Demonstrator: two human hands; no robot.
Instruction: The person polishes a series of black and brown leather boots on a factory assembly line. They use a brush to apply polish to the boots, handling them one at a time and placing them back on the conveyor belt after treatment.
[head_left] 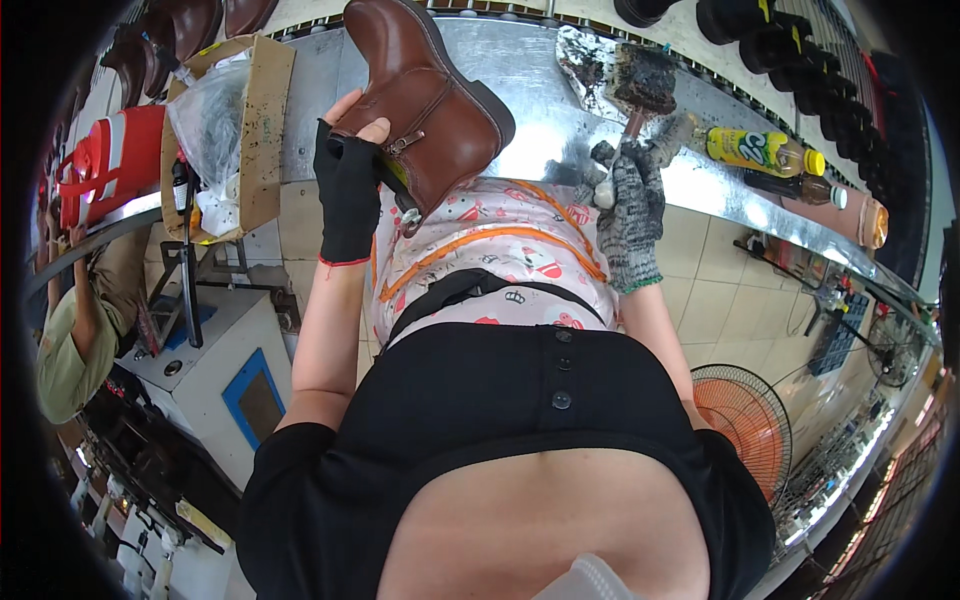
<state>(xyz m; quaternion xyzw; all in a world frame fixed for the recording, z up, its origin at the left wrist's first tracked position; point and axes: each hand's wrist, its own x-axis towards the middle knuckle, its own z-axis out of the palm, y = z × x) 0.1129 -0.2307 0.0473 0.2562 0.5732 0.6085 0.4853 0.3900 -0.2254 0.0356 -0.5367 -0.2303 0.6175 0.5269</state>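
A brown leather ankle boot (440, 120) with a side zip and dark sole is tilted above the metal bench's near edge. Its shaft opening is held by my left hand (350, 180), in a black fingerless glove, with bare thumb and fingertips closed on the leather. My right hand (630, 205) wears a grey knitted glove and is closed round the handle of a brush (645, 85). The dark, smeared brush head rests at a black-stained white sheet (585, 70) on the bench. Part of the handle is hidden by the glove.
An open cardboard box (262, 140) with plastic bags stands at left, beside a red jug (125, 165). A yellow-labelled bottle (760, 150) and other bottles lie at right. Dark footwear (790, 60) lines the far right rack. Another person (75, 350) is at far left.
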